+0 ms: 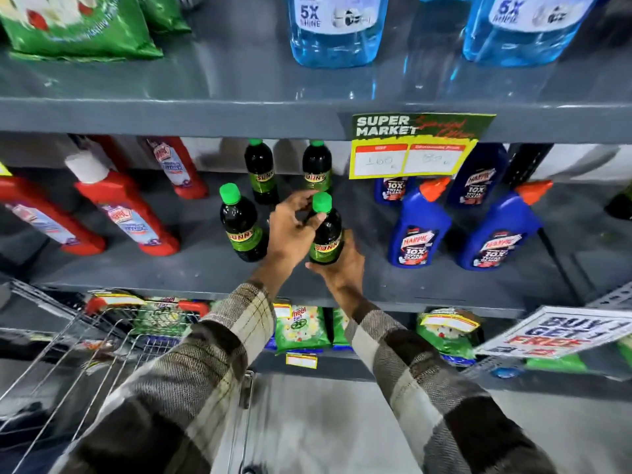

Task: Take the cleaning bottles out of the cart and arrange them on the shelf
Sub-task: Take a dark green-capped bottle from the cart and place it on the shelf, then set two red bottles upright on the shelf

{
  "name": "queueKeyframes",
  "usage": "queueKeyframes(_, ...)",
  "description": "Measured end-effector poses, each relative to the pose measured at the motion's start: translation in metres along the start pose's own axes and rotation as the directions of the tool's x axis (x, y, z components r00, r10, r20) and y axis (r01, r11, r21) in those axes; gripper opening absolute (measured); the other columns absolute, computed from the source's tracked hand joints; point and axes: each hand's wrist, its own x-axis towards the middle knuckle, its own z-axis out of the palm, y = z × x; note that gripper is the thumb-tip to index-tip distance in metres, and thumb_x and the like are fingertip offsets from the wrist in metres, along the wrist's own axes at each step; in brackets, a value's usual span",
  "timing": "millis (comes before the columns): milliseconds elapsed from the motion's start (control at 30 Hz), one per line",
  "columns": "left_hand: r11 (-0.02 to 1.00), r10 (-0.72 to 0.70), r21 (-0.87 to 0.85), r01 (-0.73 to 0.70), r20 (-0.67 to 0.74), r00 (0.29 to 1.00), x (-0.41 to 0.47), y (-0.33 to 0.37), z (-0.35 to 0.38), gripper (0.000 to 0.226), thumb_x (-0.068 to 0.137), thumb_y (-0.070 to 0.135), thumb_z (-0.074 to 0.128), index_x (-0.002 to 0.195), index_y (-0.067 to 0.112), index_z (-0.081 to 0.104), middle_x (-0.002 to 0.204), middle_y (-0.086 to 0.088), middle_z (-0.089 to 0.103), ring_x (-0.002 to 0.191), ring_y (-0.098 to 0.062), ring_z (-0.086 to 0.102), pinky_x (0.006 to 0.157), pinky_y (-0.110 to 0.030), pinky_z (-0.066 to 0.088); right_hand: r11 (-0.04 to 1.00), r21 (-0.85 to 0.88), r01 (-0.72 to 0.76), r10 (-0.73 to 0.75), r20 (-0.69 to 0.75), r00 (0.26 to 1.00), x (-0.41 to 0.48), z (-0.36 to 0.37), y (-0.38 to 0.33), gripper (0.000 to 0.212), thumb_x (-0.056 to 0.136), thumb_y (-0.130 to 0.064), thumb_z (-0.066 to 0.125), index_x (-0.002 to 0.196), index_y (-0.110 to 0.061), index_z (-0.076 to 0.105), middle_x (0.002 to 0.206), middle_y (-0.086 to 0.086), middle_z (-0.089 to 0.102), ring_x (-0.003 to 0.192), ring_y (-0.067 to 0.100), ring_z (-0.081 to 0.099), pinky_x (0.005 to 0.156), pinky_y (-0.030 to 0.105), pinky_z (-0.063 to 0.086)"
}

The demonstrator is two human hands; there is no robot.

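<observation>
A dark bottle with a green cap and a green "SUNNY" label [326, 230] stands on the grey middle shelf [212, 268], gripped by both hands. My left hand [290, 230] wraps its neck and shoulder from the left. My right hand [342, 271] cups its base from the front right. Three matching bottles stand on the same shelf: one just left [241, 224] and two behind [260, 169] [318, 165]. The wire cart [102, 340] is at the lower left, with packets inside.
Red bottles [123, 213] stand left on the same shelf, blue "10X" bottles [420, 227] right. A yellow price tag [410, 148] hangs from the upper shelf edge. Clear blue bottles [337, 32] stand above. Green detergent packs [304, 328] fill the shelf below.
</observation>
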Motion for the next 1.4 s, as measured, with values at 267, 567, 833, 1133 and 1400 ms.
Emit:
queueKeyframes(267,0.999,-0.003,-0.047,0.002,-0.013,1.0,-0.006,-0.006,0.004,0.049,0.087,-0.001,0.068,0.133,0.009,0.057,0.115,0.004,0.067,0.106,0.005,0.06,0.11,-0.039,0.05,1.0,0.015,0.018,-0.018,0.019,1.0,-0.002,0.005,0.002,0.092,0.046,-0.025,0.094,0.124,-0.026,0.046,0.121,0.005,0.061,0.11,0.024,0.062,0.085,0.029,0.052)
queueKeyframes(567,0.991,0.108,-0.033,-0.132,-0.407,0.907,-0.062,-0.045,-0.113,0.026,0.095,0.016,0.066,0.119,0.011,0.061,0.121,-0.006,0.066,0.117,-0.022,0.061,0.102,-0.045,0.05,0.911,0.192,0.364,-0.362,-0.044,0.931,-0.125,0.081,-0.07,0.067,0.074,-0.016,0.079,0.129,-0.022,0.04,0.117,-0.005,0.032,0.105,0.023,0.048,0.094,0.035,0.046)
queueKeyframes(833,0.993,-0.118,-0.098,0.069,-0.685,0.719,-0.041,-0.15,-0.27,0.019,0.093,0.019,0.069,0.11,0.014,0.062,0.109,-0.003,0.068,0.101,-0.02,0.063,0.091,-0.049,0.052,0.906,0.123,0.405,-0.418,0.103,0.903,-0.122,0.217,-0.136,0.065,0.082,-0.025,0.075,0.135,-0.022,0.038,0.112,-0.009,0.04,0.093,0.018,0.054,0.084,0.049,0.052)
queueKeyframes(1133,0.961,-0.244,-0.077,0.267,-0.696,0.676,0.037,-0.268,-0.346,0.112,0.058,0.04,0.093,0.144,0.003,0.03,0.142,-0.022,0.039,0.135,-0.039,0.042,0.115,-0.05,0.037,0.992,0.096,0.088,-0.086,-0.022,0.996,-0.073,0.339,-0.16,0.112,0.046,-0.054,0.087,0.134,-0.008,0.034,0.129,0.013,0.054,0.119,0.031,0.055,0.103,0.052,0.042)
queueKeyframes(1400,0.844,-0.229,0.223,0.488,-0.673,0.703,0.051,-0.292,-0.337,0.09,0.069,0.053,0.08,0.138,0.004,0.047,0.131,-0.021,0.061,0.123,-0.038,0.056,0.106,-0.046,0.037,0.997,-0.072,0.005,-0.013,-0.12,0.993,-0.068,0.342,-0.132,0.084,0.05,-0.04,0.091,0.121,-0.021,0.052,0.106,0.012,0.074,0.096,0.034,0.069,0.08,0.039,0.053)
